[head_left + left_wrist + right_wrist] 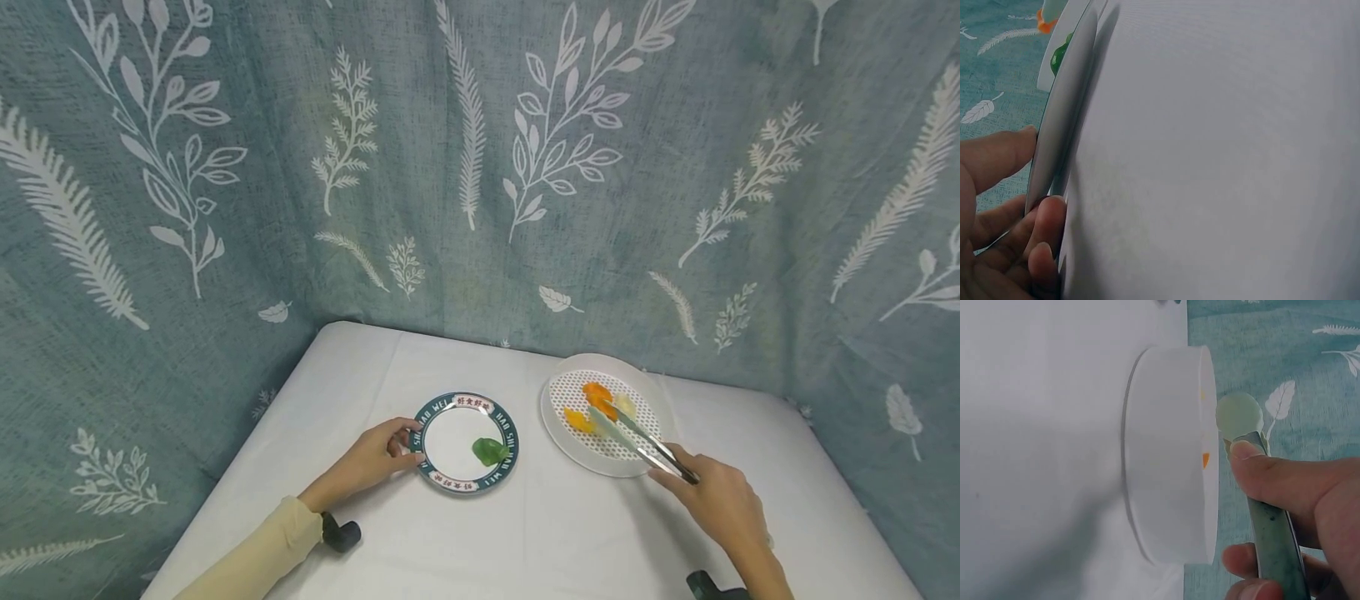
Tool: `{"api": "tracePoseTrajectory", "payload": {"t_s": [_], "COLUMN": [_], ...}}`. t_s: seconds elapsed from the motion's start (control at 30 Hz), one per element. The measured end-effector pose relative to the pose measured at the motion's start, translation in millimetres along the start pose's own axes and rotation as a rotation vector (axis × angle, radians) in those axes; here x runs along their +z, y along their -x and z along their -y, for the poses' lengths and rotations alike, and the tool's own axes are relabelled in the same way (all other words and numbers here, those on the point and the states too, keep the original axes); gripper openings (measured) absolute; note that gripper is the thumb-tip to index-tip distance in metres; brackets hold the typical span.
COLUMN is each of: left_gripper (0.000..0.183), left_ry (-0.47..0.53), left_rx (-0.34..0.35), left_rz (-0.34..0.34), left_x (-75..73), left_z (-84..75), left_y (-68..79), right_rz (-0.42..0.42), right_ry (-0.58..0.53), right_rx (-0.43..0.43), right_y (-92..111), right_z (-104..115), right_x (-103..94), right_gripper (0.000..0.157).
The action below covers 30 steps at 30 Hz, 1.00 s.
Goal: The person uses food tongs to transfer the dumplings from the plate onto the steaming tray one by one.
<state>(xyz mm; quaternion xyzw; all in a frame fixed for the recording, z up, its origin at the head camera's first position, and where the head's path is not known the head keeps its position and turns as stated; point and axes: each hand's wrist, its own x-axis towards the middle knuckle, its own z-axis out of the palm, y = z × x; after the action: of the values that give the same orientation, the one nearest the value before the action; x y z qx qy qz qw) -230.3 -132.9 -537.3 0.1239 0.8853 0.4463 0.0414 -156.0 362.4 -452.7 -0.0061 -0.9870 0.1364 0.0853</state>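
My left hand [378,454] pinches the left rim of a round plate [450,442], white with a dark green lettered border. In the left wrist view the thumb [1007,156] lies on the plate's edge, with fingers curled below it. A glossy green pepper-like piece [490,452] sits on the plate's right side. My right hand [712,496] grips metal tongs [660,458] with pale green tips, which reach over a white perforated strainer basket [558,454]. An orange piece [599,396] is right at the tips. A yellow piece [578,420] and a pale piece [625,406] lie around them.
A white cloth [487,550] covers the table. Behind it and at both sides hangs a teal curtain [450,275] with white leaf prints. The basket stands near the table's back edge, to the right of the plate.
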Motion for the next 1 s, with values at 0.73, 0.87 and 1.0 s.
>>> {"api": "tracePoseTrajectory", "payload": {"t_s": [0.73,0.87,1.0], "left_gripper": [0.054,0.054,0.053], "left_ry": [0.015,0.013,0.008], "left_rx": [0.033,0.036,0.022], "left_rz": [0.045,0.047,0.041], "left_x": [-3.3,-3.8,-3.8], "left_z": [3.2,2.4,0.1], "left_y": [2.0,1.4,0.6], "right_rz": [0.061,0.073,0.087], "right_ry": [0.035,0.054,0.072], "right_rx": [0.063,0.051,0.038], "right_y": [0.3,-3.4,-6.8], "right_z": [-26.4,-27.8,-29.7], "right_x": [-5.4,-7.2,-9.8], "right_gripper": [0.086,0.087,0.087]}}
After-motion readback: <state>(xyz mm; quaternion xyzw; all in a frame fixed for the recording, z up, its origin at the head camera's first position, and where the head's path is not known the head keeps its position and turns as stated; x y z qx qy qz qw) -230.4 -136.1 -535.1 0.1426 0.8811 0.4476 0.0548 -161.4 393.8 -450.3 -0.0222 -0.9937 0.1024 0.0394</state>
